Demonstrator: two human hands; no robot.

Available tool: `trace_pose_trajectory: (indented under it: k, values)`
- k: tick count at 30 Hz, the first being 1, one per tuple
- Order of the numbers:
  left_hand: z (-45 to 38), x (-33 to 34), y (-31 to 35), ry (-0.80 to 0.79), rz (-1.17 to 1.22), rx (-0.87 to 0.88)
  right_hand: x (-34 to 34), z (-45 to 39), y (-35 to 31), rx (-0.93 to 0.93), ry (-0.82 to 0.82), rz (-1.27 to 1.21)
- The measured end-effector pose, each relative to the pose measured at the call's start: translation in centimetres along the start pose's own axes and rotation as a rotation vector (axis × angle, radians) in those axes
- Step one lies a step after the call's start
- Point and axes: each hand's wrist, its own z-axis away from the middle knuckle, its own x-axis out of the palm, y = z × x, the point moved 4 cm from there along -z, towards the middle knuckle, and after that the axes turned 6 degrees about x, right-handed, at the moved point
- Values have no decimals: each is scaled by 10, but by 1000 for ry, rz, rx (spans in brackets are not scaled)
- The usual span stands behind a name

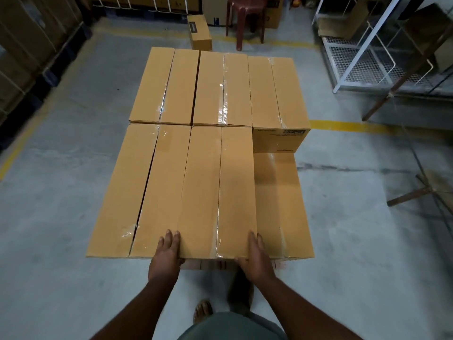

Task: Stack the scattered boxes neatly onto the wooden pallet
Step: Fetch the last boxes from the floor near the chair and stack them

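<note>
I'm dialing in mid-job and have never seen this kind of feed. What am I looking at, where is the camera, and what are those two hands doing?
There is no machine here: a person works with bare hands, and the single picture comes from a camera worn on their head, looking forward and down. The left hand and right hand hold the near end of one long cardboard box, one on each side of it, fingers lying along its edges. It sits in the top layer of a stack of similar taped boxes; the near right slot is one layer lower. The pallet itself is mostly hidden. One loose box stands on the floor beyond, near a brown stool.
</note>
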Motion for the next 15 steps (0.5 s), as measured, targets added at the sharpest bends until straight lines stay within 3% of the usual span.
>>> trace_pose_trajectory:
  k: [2, 6, 8, 15]
  values:
    - [1, -3, 1, -1, 23, 3, 8, 6, 3, -33, -23, 91]
    - [-1, -14, 4, -57, 115, 1, 3, 7, -19, -87, 97, 308]
    - [1, -24, 8, -64, 247, 6, 3, 9, -49, -186, 121, 268]
    - [48, -60, -57, 295, 826, -62, 57, 44, -175, -456, 18, -52]
